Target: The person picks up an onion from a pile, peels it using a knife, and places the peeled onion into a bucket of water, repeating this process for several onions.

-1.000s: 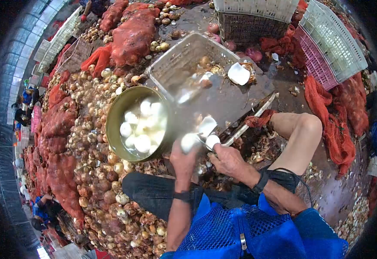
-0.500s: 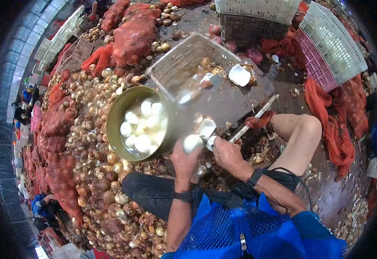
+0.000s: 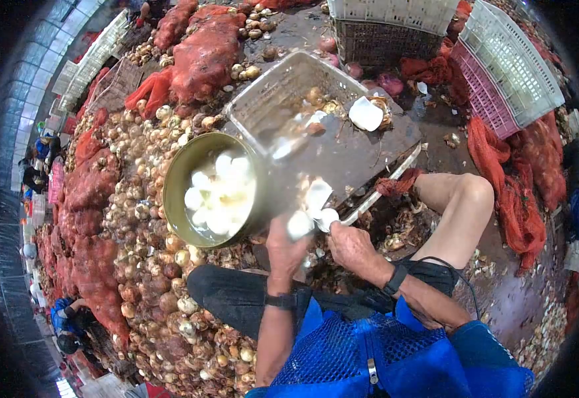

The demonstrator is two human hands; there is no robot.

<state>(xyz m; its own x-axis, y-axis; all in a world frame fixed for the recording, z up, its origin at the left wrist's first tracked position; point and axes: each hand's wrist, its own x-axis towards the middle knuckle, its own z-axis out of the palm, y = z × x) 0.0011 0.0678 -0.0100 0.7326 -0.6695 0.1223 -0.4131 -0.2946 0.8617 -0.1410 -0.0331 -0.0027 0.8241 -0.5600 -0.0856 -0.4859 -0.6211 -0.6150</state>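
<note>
My left hand (image 3: 285, 247), blurred by motion, is closed around a peeled white onion (image 3: 300, 224) beside the basin. Close on its right, my right hand (image 3: 357, 251) is closed, with a rounded white piece of onion layer (image 3: 328, 217) at its thumb and fingertips. Whatever else lies inside that grip is hidden. Just beyond both hands, a curved white onion layer (image 3: 318, 195) rests on the dark board (image 3: 369, 159). To the left stands a round olive-green basin (image 3: 167, 192) with several peeled onions in cloudy liquid.
A grey crate (image 3: 246, 99) with scraps stands beyond the board, and a white onion layer (image 3: 367, 114) lies near it. Unpeeled onions (image 3: 150, 219) cover the left floor. Red net sacks (image 3: 206, 56) and stacked crates (image 3: 502, 66) surround the area. Several people work at far left.
The onion and my left hand have shifted slightly right and down. The white piece at my right fingertips shows more fully; a thin dark line between the hands no longer shows.
</note>
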